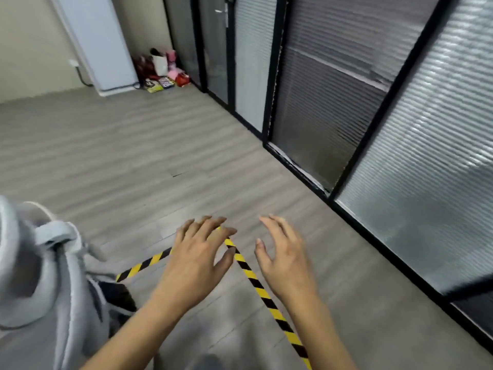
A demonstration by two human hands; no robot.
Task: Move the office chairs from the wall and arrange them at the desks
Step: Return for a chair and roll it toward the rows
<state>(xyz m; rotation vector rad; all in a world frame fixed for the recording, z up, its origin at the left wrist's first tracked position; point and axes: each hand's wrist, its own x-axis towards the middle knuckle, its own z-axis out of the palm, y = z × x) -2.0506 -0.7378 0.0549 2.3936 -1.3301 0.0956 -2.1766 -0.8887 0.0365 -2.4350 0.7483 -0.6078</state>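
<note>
With the left hand [197,260] and the right hand [285,260] both spread open above the floor [160,156] and gripping nothing, what seems a grey office chair [40,276], blurred at the left edge, stands unheld, so placing it looks still to do.

1. No words, brands or numbers can be read anywhere.
2. The small packets [162,82] on the floor [133,156] in the far corner carry print (too blurred to make out).
3. The only marking is yellow-and-black striped tape [256,283] on the floor.
</note>
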